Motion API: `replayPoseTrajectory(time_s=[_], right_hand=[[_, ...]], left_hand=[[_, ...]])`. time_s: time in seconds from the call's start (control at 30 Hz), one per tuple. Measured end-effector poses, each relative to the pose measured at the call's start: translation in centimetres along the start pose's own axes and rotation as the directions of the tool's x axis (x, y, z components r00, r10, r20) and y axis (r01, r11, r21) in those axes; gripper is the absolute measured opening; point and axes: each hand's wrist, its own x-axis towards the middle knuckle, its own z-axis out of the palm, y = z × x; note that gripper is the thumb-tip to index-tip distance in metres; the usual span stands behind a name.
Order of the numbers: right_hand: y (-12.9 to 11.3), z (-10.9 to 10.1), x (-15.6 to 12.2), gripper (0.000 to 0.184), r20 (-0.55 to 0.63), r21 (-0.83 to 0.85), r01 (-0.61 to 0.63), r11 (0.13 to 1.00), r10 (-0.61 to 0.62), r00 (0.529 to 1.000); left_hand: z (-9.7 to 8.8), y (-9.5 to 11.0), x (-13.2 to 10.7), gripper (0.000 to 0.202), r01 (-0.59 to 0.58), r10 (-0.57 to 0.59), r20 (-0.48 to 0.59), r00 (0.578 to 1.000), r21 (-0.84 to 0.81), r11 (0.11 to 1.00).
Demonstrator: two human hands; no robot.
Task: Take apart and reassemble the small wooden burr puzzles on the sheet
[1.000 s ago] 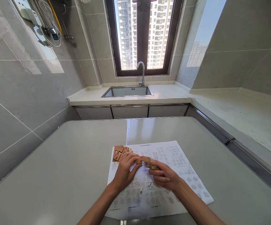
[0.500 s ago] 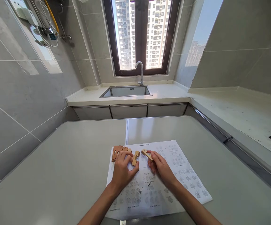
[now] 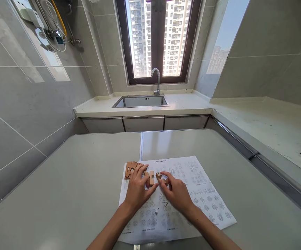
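My left hand (image 3: pixel 138 189) has its thumb and fingers around a pale notched wooden block (image 3: pixel 152 179), a burr-puzzle-like piece. The thumb presses near the block's lower end. Just to the right, my right hand (image 3: pixel 175 192) pinches another wooden block (image 3: pixel 158 175) between thumb and fingers, which partly cover it. The two blocks are close together, with a narrow gap between them. Beyond my left fingers lie several darker brown wooden pieces (image 3: pixel 130 169) with cut-outs, partly hidden by the hand.
A printed sheet (image 3: pixel 202 198) with rows of line diagrams lies under both hands on a pale table (image 3: pixel 62 187). Past the table's far edge is a counter (image 3: pixel 95 108) with a sink (image 3: pixel 142 100) and a faucet (image 3: pixel 157 81). Another counter (image 3: pixel 270 121) runs along the right.
The block in my left hand has turned from slanted to nearly straight. My right hand has moved slightly left and lower, bringing its block nearer and turning it.
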Motion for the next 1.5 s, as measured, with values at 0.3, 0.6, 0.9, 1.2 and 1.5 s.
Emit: replayPoseTrajectory(time_s=[0.3,0.6,0.9,1.2,1.5], right_hand=[[0.6,0.1,0.0,0.034,0.006,0.070,0.017,0.997,-0.018,1.000],[0.8,0.3,0.0,0.031,-0.041,0.046,0.067,0.997,-0.065,0.997],[0.9,0.5,-0.1,0.033,-0.053,-0.053,0.052,0.997,-0.055,0.997],[0.9,0.4,-0.1,0.027,0.038,-0.030,0.137,0.990,-0.136,0.990],[-0.2,-0.1,-0.6,0.037,0.163,0.122,0.265,0.957,-0.282,0.945]], left_hand=[[0.8,-1.0,-0.5,0.061,0.080,-0.080,0.004,0.997,-0.039,0.996],[1.4,-1.9,-0.7,0.064,0.084,-0.082,0.051,0.995,-0.040,0.996],[1.3,-1.9,-0.7,0.061,0.131,-0.130,0.047,0.990,-0.018,0.991],[1.4,-1.9,-0.7,0.054,0.107,-0.105,0.047,0.993,-0.024,0.994],[0.6,-0.9,-0.3,0.027,0.050,-0.052,0.063,0.997,0.030,0.998]])
